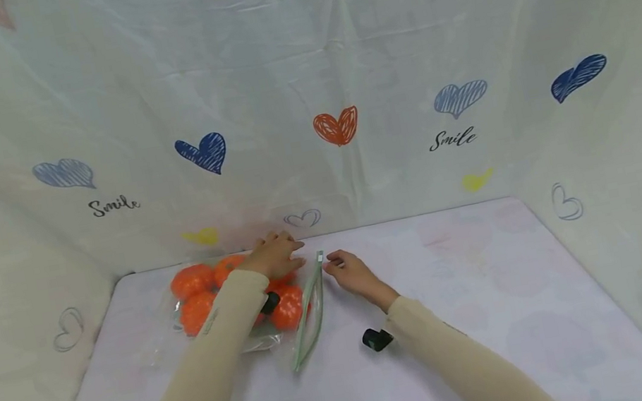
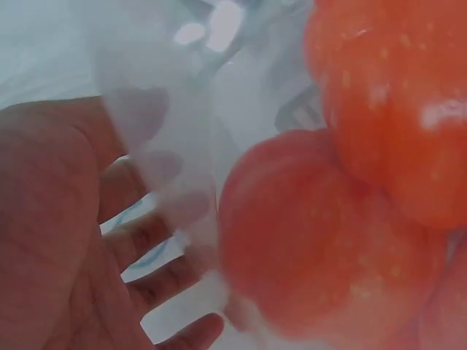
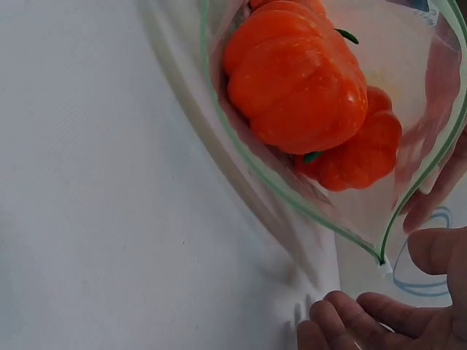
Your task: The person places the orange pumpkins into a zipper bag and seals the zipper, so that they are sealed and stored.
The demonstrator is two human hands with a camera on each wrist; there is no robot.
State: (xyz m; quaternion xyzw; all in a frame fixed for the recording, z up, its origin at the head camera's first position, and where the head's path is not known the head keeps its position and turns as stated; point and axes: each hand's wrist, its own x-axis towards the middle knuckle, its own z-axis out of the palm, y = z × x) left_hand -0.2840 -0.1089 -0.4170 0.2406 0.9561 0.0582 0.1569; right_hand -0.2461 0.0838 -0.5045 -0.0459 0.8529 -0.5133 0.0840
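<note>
A clear zip bag (image 1: 264, 342) with a green seal lies on the left part of the table, its mouth parted toward the right. Several small orange pumpkins (image 1: 192, 280) are inside; in the right wrist view one pumpkin (image 3: 299, 80) sits near the mouth, a green stem beside it. My left hand (image 1: 272, 258) reaches over the bag's far side. In the left wrist view its spread fingers (image 2: 142, 240) lie partly behind the clear plastic. My right hand (image 1: 360, 276) is by the far corner of the green seal (image 3: 381, 257), thumb and fingers apart, pinching nothing.
The white table (image 1: 479, 330) extends to the right of the bag. Behind it hangs a white curtain (image 1: 274, 80) printed with hearts. A black wrist camera (image 1: 376, 339) shows beside the right sleeve, another black camera (image 1: 271, 302) beside the left one.
</note>
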